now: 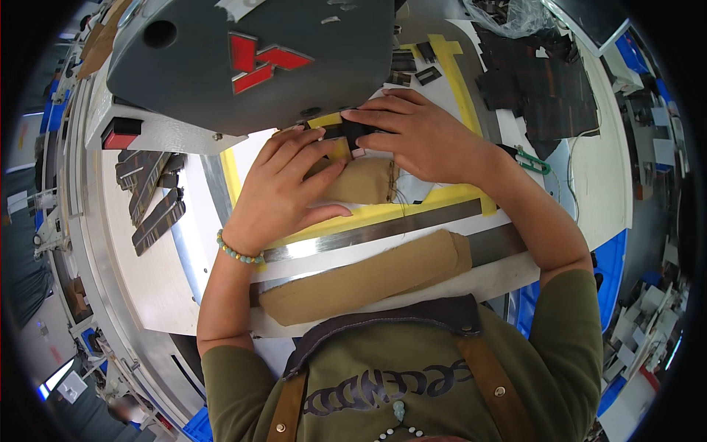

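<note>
Both my hands work under the large dark grey head of what looks like a sewing machine (324, 66). My left hand (283, 173) lies with its fingers stretched and spread over the left end of a brown fabric piece (364, 184), the thumb apart. Across from it, my right hand (423, 132) reaches in with extended fingers on a small dark fabric piece (355, 132). Loose threads hang from the brown piece's right end. Some fingertips are partly hidden close beneath the machine head. A second, longer brown fabric piece (368, 276) lies along the front edge, touched by neither hand.
Yellow tape (460, 81) borders the white work surface. Dark plaid strips (158, 221) lie at left, small dark pieces (427, 75) at the back. Green-handled thread snips (532, 160) lie beside my right forearm, near dark plaid fabric (549, 88). A blue bin (611, 272) stands at right.
</note>
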Demonstrator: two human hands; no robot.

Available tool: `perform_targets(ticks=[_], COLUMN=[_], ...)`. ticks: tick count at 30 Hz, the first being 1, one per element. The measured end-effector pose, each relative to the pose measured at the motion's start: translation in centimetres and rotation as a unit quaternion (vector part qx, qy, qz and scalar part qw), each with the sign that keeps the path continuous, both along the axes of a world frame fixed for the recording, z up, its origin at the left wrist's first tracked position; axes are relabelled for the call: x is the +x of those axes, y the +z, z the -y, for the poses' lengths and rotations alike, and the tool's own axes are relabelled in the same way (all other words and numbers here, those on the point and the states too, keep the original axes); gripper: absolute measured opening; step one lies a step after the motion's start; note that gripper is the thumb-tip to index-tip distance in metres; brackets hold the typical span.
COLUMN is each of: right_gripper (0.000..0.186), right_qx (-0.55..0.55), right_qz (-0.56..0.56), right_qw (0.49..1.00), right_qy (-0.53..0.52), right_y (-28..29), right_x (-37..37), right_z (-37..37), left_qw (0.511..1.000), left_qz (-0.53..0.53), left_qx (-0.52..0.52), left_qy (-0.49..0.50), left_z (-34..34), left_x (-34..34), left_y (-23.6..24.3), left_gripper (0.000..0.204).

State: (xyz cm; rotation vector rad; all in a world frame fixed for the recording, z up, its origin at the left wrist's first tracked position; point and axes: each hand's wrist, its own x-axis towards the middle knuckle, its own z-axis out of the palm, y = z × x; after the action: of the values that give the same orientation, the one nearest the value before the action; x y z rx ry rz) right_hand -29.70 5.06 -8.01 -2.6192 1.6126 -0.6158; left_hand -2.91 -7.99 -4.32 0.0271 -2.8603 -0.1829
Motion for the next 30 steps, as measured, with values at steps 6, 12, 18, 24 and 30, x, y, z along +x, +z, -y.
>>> perform_targets(ticks=[6,12,18,24,30], right_gripper=[0.03,0.03,0.032,0.04,0.04], right_qx=[0.005,0.006,-0.016,-0.021,-0.033], right_qz=[0.006,0.007,0.105,0.095,0.051], right_qw=[1.0,1.0,0.994,0.995,0.998], right_qy=[0.007,-0.001,-0.019,0.004,-0.012], right_y=[-0.3,0.0,1.1,-0.4,-0.3], right_x=[-0.2,0.0,-1.2,-1.1,-0.4], right_z=[0.1,0.1,-0.4,0.2,-0.1], left_qw=[1.0,0.999,0.998,0.999,0.999], left_qz=[0.004,0.037,0.046,0.034,0.009], left_qx=[0.012,0.011,-0.01,-0.002,0.006], left_qy=[0.003,0.033,0.046,0.041,0.038], left_z=[0.2,0.0,0.0,0.2,0.0], left_x=[-0.9,-1.7,-1.6,-1.5,-1.3], left_y=[-0.8,-0.9,-0.9,-1.0,-1.4], left_gripper=[0.073,0.091,0.089,0.088,0.087])
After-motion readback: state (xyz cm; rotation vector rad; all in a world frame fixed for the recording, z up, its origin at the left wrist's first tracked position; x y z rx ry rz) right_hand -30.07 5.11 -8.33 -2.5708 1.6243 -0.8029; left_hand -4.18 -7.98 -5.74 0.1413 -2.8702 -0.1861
